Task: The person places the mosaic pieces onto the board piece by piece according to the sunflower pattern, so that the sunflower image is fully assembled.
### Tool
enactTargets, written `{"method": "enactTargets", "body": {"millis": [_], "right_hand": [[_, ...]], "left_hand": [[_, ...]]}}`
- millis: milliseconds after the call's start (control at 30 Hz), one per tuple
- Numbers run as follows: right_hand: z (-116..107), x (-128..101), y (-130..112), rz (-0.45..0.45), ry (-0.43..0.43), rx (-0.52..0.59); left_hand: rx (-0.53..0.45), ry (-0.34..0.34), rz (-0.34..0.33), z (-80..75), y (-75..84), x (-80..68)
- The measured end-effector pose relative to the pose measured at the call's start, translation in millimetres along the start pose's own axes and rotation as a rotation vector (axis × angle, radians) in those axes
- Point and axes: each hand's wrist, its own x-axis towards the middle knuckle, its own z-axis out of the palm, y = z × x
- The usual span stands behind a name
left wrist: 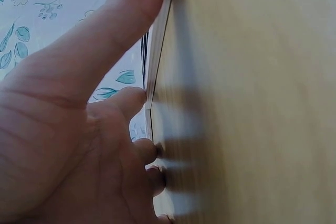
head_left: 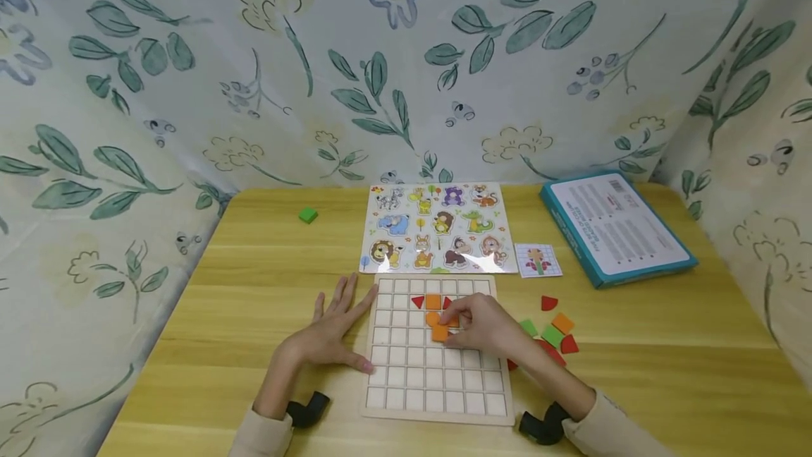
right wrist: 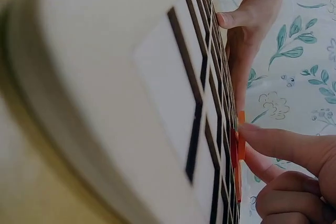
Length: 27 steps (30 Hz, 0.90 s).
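Seating an orange square tile (head_left: 440, 333) into a cell of the wooden grid board (head_left: 406, 372): right hand (head_left: 485, 326) pinches the tile at its fingertips; left hand (head_left: 333, 333), fingers spread flat, steadies the board's edge. Press the tile level, squarely within the cell walls.

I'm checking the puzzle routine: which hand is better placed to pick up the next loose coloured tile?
Right. The right hand already works on the white wooden grid board, and the loose coloured tiles lie on its side. The left hand lies flat at the board's opposite edge, steadying it.
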Motion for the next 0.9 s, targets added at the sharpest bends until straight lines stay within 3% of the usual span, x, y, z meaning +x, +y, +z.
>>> {"method": "enactTargets", "body": {"millis": [300, 600, 900], "right_hand": [[5.1, 0.7, 1.2, -0.054, -0.002, 0.026], [8.2, -0.2, -4.6, -0.083, 0.007, -0.016], [8.7, 1.4, -2.9, -0.089, -0.02, 0.08]], "left_hand": [[0.009, 0.01, 0.007, 3.0, -1.7, 0.0], [0.004, 0.015, 0.01, 2.3, -0.6, -1.3], [0.003, 0.017, 0.011, 0.4, 1.2, -2.9]]}}
